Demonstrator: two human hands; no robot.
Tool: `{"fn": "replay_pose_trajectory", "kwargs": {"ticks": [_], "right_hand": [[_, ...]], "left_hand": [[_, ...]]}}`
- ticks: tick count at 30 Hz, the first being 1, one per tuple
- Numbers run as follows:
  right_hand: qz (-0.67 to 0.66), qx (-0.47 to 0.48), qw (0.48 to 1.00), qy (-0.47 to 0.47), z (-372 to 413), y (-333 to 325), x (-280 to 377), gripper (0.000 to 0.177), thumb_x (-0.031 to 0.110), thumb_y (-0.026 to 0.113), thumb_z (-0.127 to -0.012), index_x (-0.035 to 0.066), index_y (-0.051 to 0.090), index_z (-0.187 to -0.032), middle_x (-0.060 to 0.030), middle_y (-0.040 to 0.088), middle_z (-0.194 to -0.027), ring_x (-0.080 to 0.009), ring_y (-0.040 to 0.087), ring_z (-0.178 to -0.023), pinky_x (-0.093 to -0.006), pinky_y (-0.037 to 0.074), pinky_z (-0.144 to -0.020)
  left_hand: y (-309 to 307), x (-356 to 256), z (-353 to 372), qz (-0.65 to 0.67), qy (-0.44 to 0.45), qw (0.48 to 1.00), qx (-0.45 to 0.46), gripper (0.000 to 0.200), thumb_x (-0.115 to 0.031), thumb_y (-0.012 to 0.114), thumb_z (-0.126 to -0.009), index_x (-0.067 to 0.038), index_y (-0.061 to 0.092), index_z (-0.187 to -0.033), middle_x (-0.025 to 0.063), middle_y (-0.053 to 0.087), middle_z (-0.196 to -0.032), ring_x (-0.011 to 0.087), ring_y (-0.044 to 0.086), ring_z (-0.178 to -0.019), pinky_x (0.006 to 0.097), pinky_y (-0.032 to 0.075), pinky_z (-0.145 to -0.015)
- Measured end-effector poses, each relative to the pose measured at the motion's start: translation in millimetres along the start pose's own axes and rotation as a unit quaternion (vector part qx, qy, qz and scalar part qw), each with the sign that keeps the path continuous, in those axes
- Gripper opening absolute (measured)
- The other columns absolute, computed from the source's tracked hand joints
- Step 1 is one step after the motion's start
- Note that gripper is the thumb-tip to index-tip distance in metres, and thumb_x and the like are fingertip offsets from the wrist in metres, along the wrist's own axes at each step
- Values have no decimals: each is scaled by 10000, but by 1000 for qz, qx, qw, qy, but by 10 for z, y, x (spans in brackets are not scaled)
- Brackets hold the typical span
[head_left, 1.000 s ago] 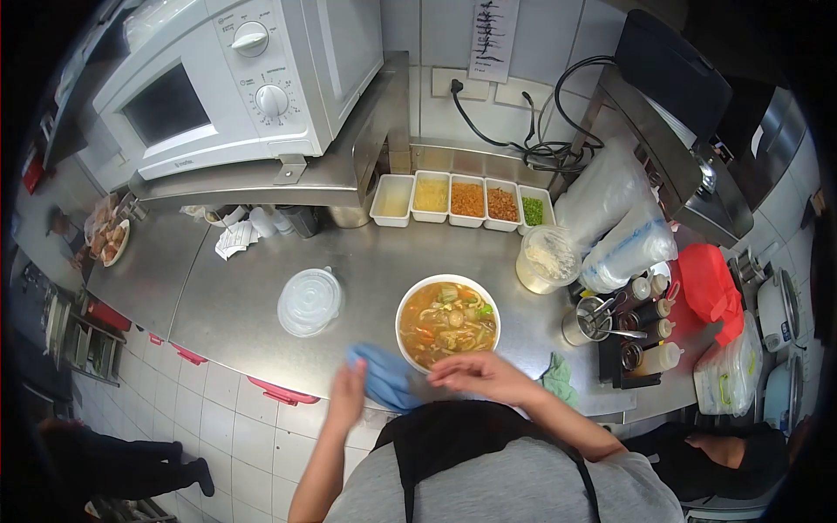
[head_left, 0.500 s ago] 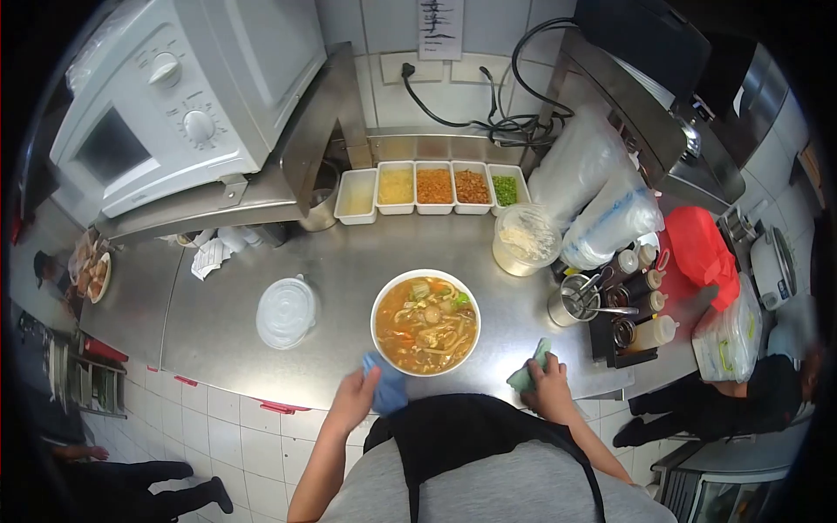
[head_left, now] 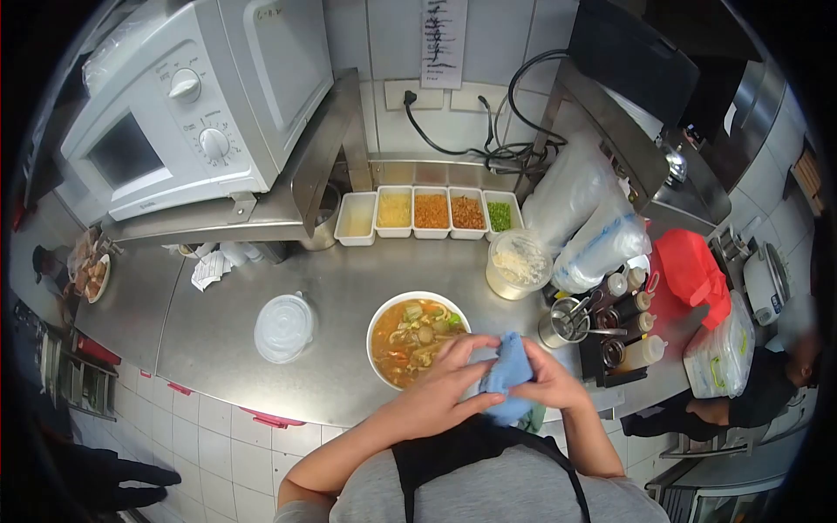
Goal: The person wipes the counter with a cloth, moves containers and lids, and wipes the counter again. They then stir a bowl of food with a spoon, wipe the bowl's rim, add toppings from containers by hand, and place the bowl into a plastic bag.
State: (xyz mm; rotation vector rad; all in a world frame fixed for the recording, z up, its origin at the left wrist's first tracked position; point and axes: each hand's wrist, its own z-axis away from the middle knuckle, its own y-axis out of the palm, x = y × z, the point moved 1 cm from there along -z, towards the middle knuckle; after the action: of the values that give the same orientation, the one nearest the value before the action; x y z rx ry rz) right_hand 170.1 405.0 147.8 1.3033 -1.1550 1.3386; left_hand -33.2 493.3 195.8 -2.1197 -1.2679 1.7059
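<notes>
A folded blue cloth (head_left: 508,370) is bunched between both my hands, in front of my apron at the counter's front edge. My left hand (head_left: 440,388) presses its fingertips and thumb against the cloth's left side, reaching over the near right rim of the soup bowl. My right hand (head_left: 555,383) grips the same cloth from the right. Part of a green cloth (head_left: 532,419) shows below, mostly hidden by the blue one. The white bowl (head_left: 373,357) holds thick brown soup with noodles and vegetables. To its left sits a round container with a translucent lid (head_left: 285,328).
Several topping trays (head_left: 356,220) line the back. A tub of pale crumbs (head_left: 518,266), a metal cup of utensils (head_left: 564,324) and a bottle caddy (head_left: 621,373) stand to the right. A microwave (head_left: 174,113) sits on the left shelf. Another person (head_left: 754,388) is at far right.
My left hand has swung right with the blue cloth and met my right hand, which has come up onto it. The green cloth has dropped lower, largely out of sight. The view has tilted slightly upward.
</notes>
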Motion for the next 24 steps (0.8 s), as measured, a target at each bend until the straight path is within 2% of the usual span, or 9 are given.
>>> {"fn": "replay_pose_trajectory", "kwargs": {"ticks": [3,6,9,10,12,14,16,19,24], "right_hand": [[1,-26,995,94,66,-494,-213,563,61,683,-759,11,455,-1271,-115,603,-1106,-215,592,-991,-355,450,-891],[382,49,903,189,-14,-729,-207,514,150,685,-756,31,513,-1225,-184,622,-1065,-265,618,-955,-344,467,-842],[525,25,849,49,-337,-798,-242,514,211,671,-767,49,518,-1230,-203,628,-1033,-306,623,-936,-355,475,-819],[444,23,891,92,-578,-744,-30,497,197,673,-761,57,540,-1220,-179,634,-1045,-294,621,-942,-355,476,-818],[437,11,899,4,-1121,-792,33,450,173,645,-751,40,573,-1175,-197,647,-984,-318,626,-934,-378,480,-827],[446,-17,894,-26,-1803,-1006,-87,371,101,633,-745,37,614,-1110,-203,635,-1033,-309,636,-882,-346,493,-800],[533,-31,845,-8,-2543,-1372,-401,365,45,606,-722,44,622,-1087,-198,635,-1031,-318,639,-876,-369,502,-792],[716,-13,686,127,-3174,-1543,-534,404,11,605,-692,49,607,-1094,-194,637,-1012,-330,634,-883,-400,511,-772],[727,106,673,80,-3307,-1534,-434,275,11,603,-726,36,642,-997,-197,628,-1012,-328,624,-943,-400,524,-785]], "left_hand": [[-261,256,182,10,-86,992,-97,340,-173,619,-851,-50,559,-1163,128,493,-1242,290,466,-1173,393,380,-977],[-481,989,693,-5,-207,940,-273,305,-136,604,-849,-54,568,-1140,137,529,-1178,281,516,-1099,378,434,-899],[-444,1708,1301,-136,-270,867,-397,243,-56,577,-818,-24,582,-1058,172,542,-1123,312,543,-1026,386,453,-826],[-341,1880,1433,-182,-251,863,-400,226,-26,564,-808,-24,585,-1033,172,542,-1109,312,549,-1009,377,462,-813],[-163,2095,1639,-271,-212,848,-403,210,34,538,-787,-26,590,-981,172,540,-1079,310,560,-974,359,480,-787],[11,2030,1629,-236,-217,867,-381,166,49,526,-764,-7,596,-904,182,550,-1036,335,560,-941,383,479,-762],[40,2041,1623,-214,-221,874,-376,147,65,517,-745,3,599,-850,185,558,-1002,346,562,-914,391,479,-750],[34,2097,1620,-202,-226,866,-398,152,85,510,-723,4,599,-817,180,566,-976,342,568,-891,383,481,-748],[13,2053,1594,-183,-249,860,-407,165,100,500,-702,8,595,-800,173,569,-970,333,572,-884,377,482,-745]]}}
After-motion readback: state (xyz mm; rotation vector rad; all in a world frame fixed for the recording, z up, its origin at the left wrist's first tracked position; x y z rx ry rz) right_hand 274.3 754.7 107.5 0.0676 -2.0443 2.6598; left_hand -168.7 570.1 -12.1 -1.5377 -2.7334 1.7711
